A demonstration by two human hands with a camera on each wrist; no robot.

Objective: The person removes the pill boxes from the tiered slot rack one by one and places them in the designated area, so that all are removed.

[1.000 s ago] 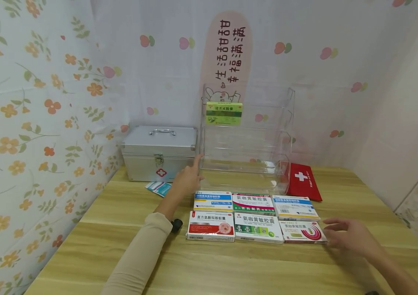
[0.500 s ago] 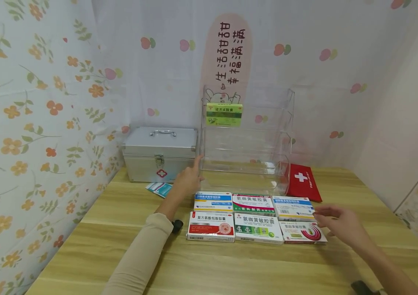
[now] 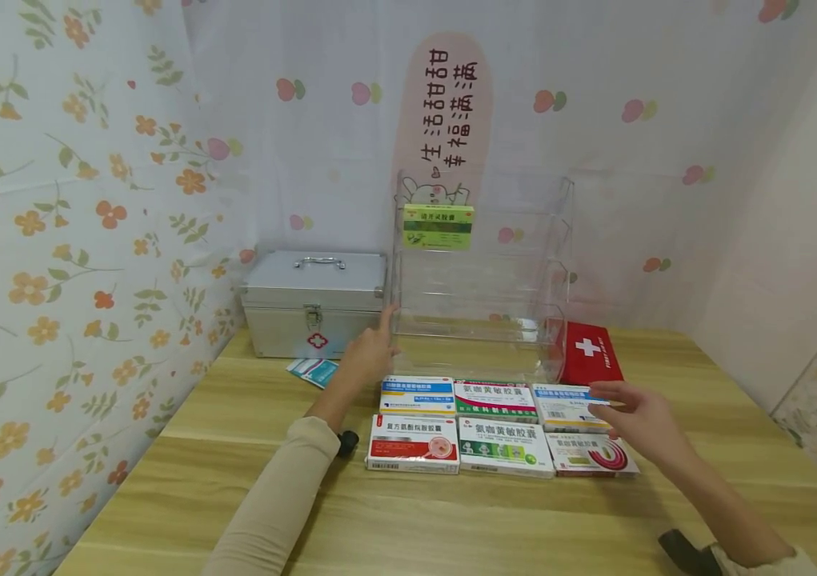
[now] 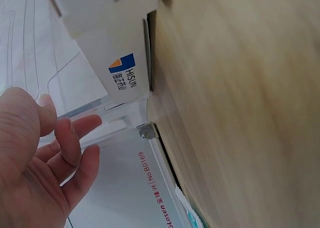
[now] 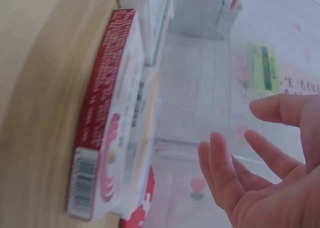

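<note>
While both hands (image 3: pixel 368 352) relaxed, ungrasping, clear rack (image 3: pixel 480 320) holds green box (image 3: pixel 438 226).

Right hand (image 3: pixel 642 416) covers part of the blue-striped medicine box (image 3: pixel 566 406); box lettering blurred in the right wrist view

"HISUN" on white box (image 4: pixel 112 47); "No.B0169" on metal case (image 4: pixel 130 188)

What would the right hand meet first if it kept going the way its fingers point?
Probably the blue-striped white box at the right of the back row; the right hand hovers open at its edge, though depth is unclear.
</note>
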